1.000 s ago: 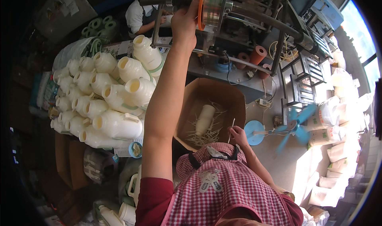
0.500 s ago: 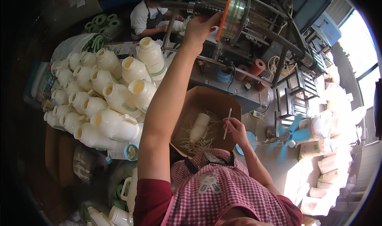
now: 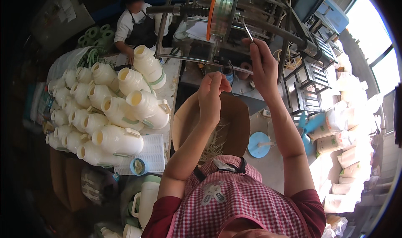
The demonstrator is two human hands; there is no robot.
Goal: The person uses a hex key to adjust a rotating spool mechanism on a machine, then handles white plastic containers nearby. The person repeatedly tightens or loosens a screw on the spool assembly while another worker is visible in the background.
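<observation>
My right hand (image 3: 264,66) is raised, closed around a thin silver metal rod (image 3: 247,30) whose upper tip reaches the shaft (image 3: 268,25) just right of a clear roll (image 3: 222,14). An orange disc (image 3: 212,14) flanks that roll on the left, a dark disc on the right. Below the frame's lower bar, my left hand (image 3: 211,96) hangs with curled fingers pressed together. Whether anything small is in them I cannot make out. Beneath it stands an open cardboard box (image 3: 234,125) with pale strips inside, partly hidden by my left forearm.
Several cream thermos jugs (image 3: 119,141) crowd the table on the left, beside a white perforated mat (image 3: 154,148) and a small blue bowl (image 3: 138,166). A co-worker (image 3: 133,26) sits beyond them. A blue fan (image 3: 309,131) and filled sacks (image 3: 341,166) are at right.
My left hand has come down from the orange disc. My right hand has risen from above the box, bringing the rod to the shaft. The roll sits further left in view.
</observation>
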